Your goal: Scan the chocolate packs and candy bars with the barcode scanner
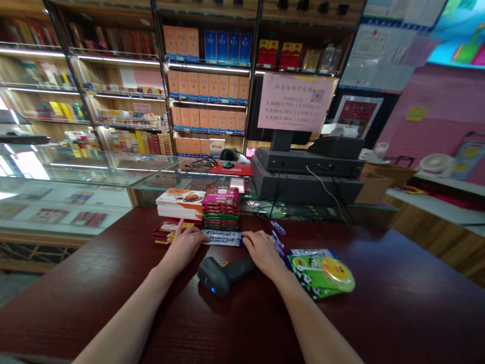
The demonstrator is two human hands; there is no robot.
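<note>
Two narrow blue-and-white packets lie flat on the dark wooden counter, one behind the other. At their left end, my left hand grips with bent fingers, one finger raised. My right hand closes on the right end; its fingertips are partly hidden. A dark barcode scanner with a blue light lies between my forearms, its handle running toward my right hand. Just behind the packets rises a stack of red and green packets. White-and-orange boxes stand left of it, with flat red and yellow packets in front.
Green packaging with a yellow duck lies right of my right hand, near small purple packets. Behind the counter are a register with monitor, glass cases, stocked shelves and a person's head.
</note>
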